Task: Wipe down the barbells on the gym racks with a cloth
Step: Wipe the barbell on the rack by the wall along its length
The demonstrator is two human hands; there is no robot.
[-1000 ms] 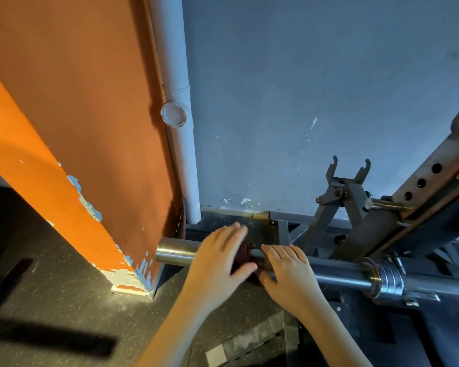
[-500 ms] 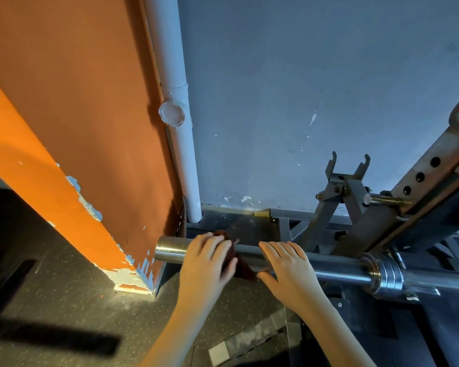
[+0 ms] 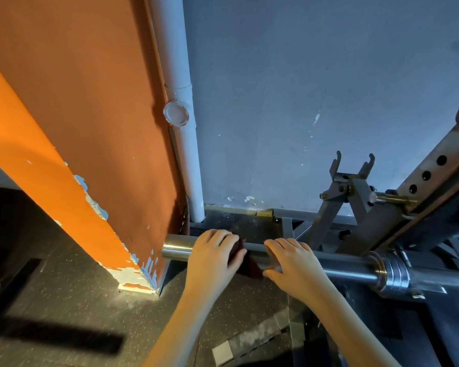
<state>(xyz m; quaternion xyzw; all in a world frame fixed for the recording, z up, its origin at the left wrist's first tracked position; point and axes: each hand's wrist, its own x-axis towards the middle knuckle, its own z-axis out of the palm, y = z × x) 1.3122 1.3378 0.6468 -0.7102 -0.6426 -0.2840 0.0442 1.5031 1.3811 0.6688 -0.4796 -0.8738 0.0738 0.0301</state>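
A steel barbell [image 3: 342,268] lies level across the lower middle, its sleeve end [image 3: 176,249] close to the orange pillar. My left hand [image 3: 212,256] curls over the sleeve and holds a dark red cloth [image 3: 245,264] against it; most of the cloth is hidden under the hand. My right hand [image 3: 293,262] grips the sleeve just right of the cloth, fingers over the top and thumb below. The collar [image 3: 387,274] of the barbell sits further right.
An orange pillar [image 3: 90,154] with chipped paint stands left of the bar end. A white pipe [image 3: 180,107] runs down the grey wall [image 3: 302,88]. The grey rack frame [image 3: 421,202] with holes and a hook bracket [image 3: 353,176] rises at right. Dark rubber floor [image 3: 77,300] lies below.
My left hand has slid left along the sleeve with the cloth and curled down over the bar. The right hand has stayed where it was.
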